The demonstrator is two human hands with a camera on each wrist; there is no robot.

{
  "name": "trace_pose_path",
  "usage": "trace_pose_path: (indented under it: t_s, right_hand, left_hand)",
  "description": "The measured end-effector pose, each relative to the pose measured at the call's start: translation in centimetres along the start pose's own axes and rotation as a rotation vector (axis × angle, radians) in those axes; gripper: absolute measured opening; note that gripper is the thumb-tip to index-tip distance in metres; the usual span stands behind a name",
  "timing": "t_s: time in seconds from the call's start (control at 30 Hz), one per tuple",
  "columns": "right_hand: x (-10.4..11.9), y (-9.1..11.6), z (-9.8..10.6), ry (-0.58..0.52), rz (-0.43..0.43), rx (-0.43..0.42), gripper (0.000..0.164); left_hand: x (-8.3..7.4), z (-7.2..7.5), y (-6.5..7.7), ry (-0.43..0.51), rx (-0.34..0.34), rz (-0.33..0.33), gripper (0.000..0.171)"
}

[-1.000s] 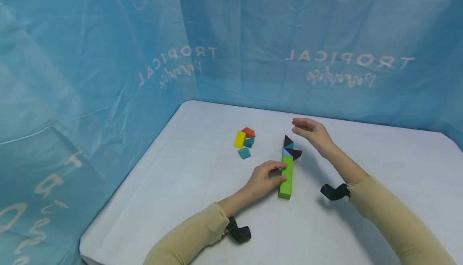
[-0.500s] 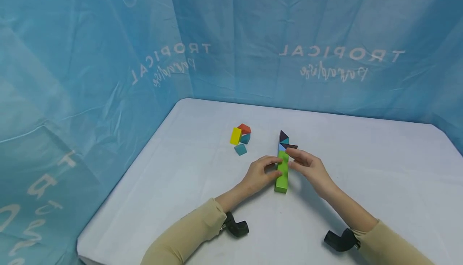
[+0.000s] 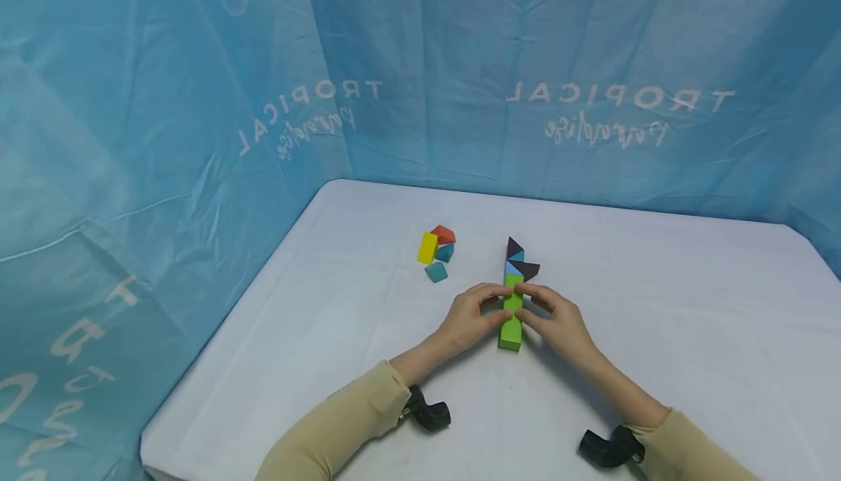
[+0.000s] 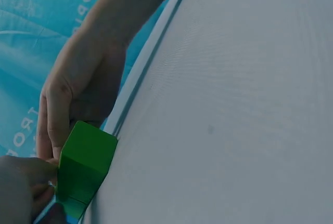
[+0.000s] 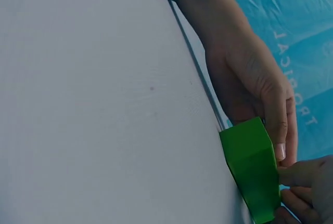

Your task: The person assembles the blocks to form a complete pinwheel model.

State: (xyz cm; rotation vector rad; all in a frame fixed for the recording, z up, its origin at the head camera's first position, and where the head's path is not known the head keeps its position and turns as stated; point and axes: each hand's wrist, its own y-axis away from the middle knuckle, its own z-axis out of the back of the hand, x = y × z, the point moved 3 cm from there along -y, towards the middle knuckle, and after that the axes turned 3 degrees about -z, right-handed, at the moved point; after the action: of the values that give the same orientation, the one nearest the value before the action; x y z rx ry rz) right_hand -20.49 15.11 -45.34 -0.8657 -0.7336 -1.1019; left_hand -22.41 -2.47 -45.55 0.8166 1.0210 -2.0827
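A long green block [image 3: 510, 336] lies lengthwise on the table between my hands. My left hand [image 3: 468, 317] holds its left side by thumb and fingertips. From the right, my right hand [image 3: 562, 326] grips it the same way, the two hands' fingertips nearly meeting over the top. Beyond its far end, in line with it, come a light blue piece [image 3: 510, 268], a teal piece [image 3: 518, 255] and a dark triangular piece [image 3: 515, 248]. Another dark wedge [image 3: 530, 269] juts out to the right. Both wrist views show the green block's near end, fingers partly hiding its sides.
Left of the row sit a yellow block [image 3: 428, 248], a red-orange block [image 3: 444, 234] and two teal blocks, the nearer teal block [image 3: 436, 271] a little apart. A white cloth covers the table [image 3: 296, 320]. Blue printed curtains [image 3: 591, 50] stand behind and at the left.
My right hand has come down and nearer from beyond the dark pieces to the green block's right side. My left hand has stayed at the block. The head view has shifted slightly.
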Motion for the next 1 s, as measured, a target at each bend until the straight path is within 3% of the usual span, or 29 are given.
trace_pose_path:
  t_s: [0.13,0.27,0.33,0.47,0.53,0.63,0.87,1.0]
  right_hand:
    - [-0.1,-0.1,0.1,-0.015,0.009,-0.004,0.042]
    - [-0.2,-0.2,0.2,-0.031,-0.003,-0.005,0.041]
    - [-0.3,-0.2,0.3,-0.036,-0.013,-0.003,0.041]
    - [-0.3,0.1,0.3,-0.044,-0.030,0.002,0.041]
    - [-0.3,0.2,0.2,-0.049,-0.034,0.005,0.041]
    - [-0.4,0.2,0.0,-0.049,-0.036,0.012,0.041]
    - [-0.5,0.3,0.0,-0.038,-0.052,-0.003,0.041]
    - [-0.4,0.2,0.3,-0.036,-0.042,-0.007,0.041]
  left_hand:
    - [-0.4,2.0,-1.4,-0.009,-0.037,0.016,0.035]
    - [0.3,6.1,-3.5,-0.046,-0.034,0.032,0.035]
    - [1.1,8.0,-4.5,-0.135,0.030,0.037,0.034]
    - [3.0,10.4,-6.2,-0.382,0.236,0.042,0.035]
    - [3.9,11.0,-6.8,-0.496,0.322,0.059,0.036]
    - [4.7,11.3,-7.3,-0.595,0.421,0.093,0.037]
    - [5.4,10.8,-8.0,-0.599,0.547,0.116,0.040]
    - [5.6,10.6,-8.5,-0.573,0.525,0.135,0.038]
